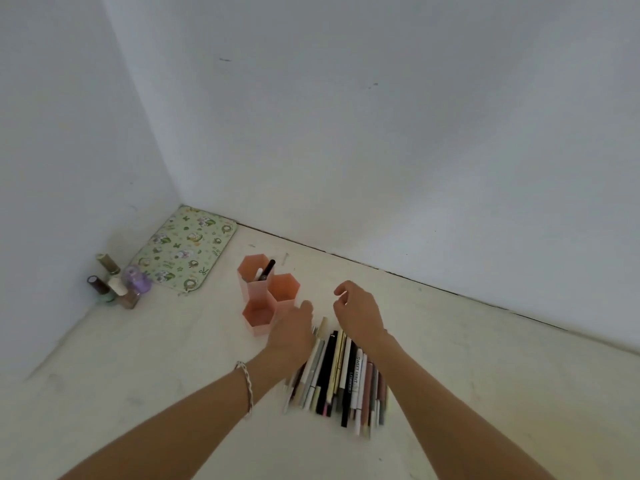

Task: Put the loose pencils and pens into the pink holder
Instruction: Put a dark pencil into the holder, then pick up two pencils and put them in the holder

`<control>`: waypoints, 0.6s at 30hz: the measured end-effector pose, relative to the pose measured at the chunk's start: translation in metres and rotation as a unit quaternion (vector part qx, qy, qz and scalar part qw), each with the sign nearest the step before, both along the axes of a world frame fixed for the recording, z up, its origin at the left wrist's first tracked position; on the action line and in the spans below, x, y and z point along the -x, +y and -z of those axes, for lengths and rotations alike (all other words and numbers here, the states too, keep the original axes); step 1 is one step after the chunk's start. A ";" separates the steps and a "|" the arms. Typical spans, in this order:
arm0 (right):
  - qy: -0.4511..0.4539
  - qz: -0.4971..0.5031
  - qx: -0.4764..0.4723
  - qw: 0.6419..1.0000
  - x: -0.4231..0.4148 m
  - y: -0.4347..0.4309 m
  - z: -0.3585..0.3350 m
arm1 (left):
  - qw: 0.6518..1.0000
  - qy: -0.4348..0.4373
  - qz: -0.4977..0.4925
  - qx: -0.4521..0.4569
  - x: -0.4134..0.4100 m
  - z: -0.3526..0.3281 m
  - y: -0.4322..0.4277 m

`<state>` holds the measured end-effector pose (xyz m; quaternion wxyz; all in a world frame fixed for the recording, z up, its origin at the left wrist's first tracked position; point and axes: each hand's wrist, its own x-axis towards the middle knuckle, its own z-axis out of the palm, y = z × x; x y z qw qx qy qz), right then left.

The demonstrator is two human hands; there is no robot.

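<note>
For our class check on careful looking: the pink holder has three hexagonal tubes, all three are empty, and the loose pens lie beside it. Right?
Not quite. The head view shows the pink holder's tallest, rear tube holding two pens; the other two look empty. The loose pens do lie beside it.

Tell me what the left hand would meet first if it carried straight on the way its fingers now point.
Probably the pink holder: the left hand points up and slightly left toward its nearest hexagonal cups, just short of them. Depth is unclear, so it might pass above the rims.

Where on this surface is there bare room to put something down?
Bare patches: right of the pencil pile toward the wall, and near-left, below the bottles. Crowded: the gap between the pink holder and the pile, where the left hand and right hand hover.
</note>
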<state>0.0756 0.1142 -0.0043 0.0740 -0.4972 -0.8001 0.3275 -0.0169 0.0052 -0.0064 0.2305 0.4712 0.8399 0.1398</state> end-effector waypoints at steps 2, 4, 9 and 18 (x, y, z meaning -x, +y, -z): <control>-0.083 -0.031 -0.003 0.996 0.009 -0.001 0.006 | 0.994 -0.069 -0.009 -0.080 0.008 -0.025 0.005; -0.143 -0.062 -0.002 0.988 0.017 -0.007 0.012 | 0.984 -0.105 -0.038 -0.141 0.020 -0.050 0.009; -0.201 -0.111 -0.028 0.973 0.029 -0.021 0.030 | 0.933 -0.197 -0.132 -0.272 0.043 -0.083 0.007; 0.095 0.122 0.012 0.988 0.037 0.016 -0.005 | 0.842 -0.203 -0.225 -0.446 0.080 -0.105 0.002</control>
